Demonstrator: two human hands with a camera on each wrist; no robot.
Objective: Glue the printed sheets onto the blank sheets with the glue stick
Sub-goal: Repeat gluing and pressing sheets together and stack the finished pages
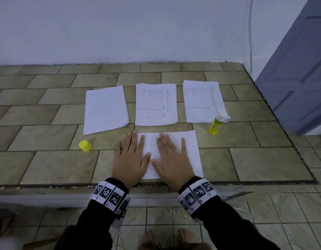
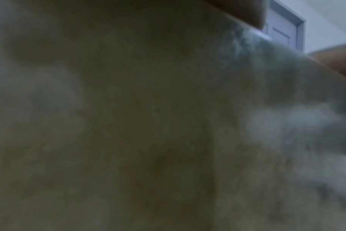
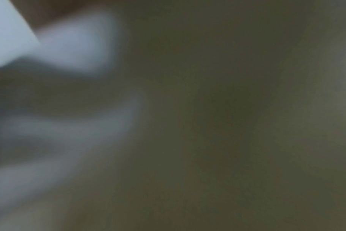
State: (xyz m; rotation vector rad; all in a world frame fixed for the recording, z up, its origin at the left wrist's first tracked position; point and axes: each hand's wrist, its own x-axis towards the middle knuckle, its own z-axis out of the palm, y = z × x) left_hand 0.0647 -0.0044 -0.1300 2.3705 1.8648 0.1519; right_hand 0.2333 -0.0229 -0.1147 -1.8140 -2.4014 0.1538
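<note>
Grip: nothing is clasped; the left hand (image 1: 130, 159) and right hand (image 1: 171, 156) are pressed flat, fingers straight, on the near sheet (image 1: 189, 150).
Near sheet: laid at the counter (image 1: 47, 165) front edge, long axis running away from the person.
Cap: the yellow cap (image 1: 85, 145) is left loose, left of the left hand.
Glue stick: the glue stick (image 1: 217, 123) is stood uncapped, far-right; the right hand is nearer.
Far row: blank stack (image 1: 105, 109), printed stack (image 1: 156, 104), second printed stack (image 1: 203, 101), set left to right.
</note>
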